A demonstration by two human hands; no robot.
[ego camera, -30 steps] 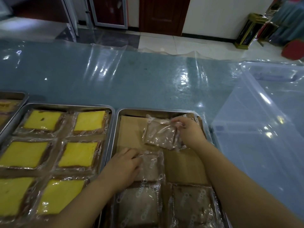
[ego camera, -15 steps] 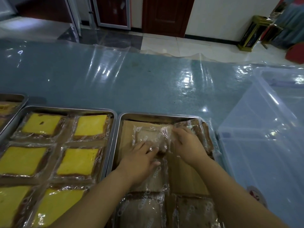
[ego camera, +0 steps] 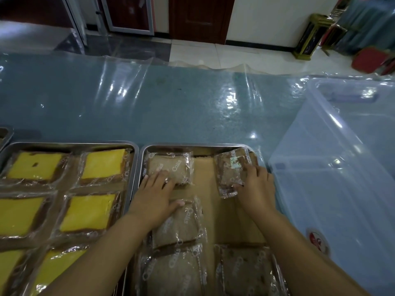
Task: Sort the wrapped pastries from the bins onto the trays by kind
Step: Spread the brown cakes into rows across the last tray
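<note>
Two metal trays lie side by side on the blue table. The right tray (ego camera: pixel 196 146), lined with brown paper, holds several wrapped brown pastries. My left hand (ego camera: pixel 152 195) rests flat, fingers straight, on the brown pastry (ego camera: pixel 171 165) in that tray's far-left corner. My right hand (ego camera: pixel 255 185) touches the brown pastry (ego camera: pixel 229 174) in the far-right corner, fingers on its top and thumb at its near edge. Another brown pastry (ego camera: pixel 181 223) lies just below my left hand. The left tray (ego camera: pixel 70 144) holds several wrapped yellow cakes (ego camera: pixel 102 163).
A large clear plastic bin (ego camera: pixel 333 159) stands right of the brown tray, close to my right wrist. The corner of a third tray (ego camera: pixel 5 133) shows at the far left. Clear plastic film covers the table (ego camera: pixel 149 103) beyond the trays.
The two hands, together on stacked pastries at the tray's far middle, have spread apart. One pastry now lies in the far-left corner, the other in the far-right corner.
</note>
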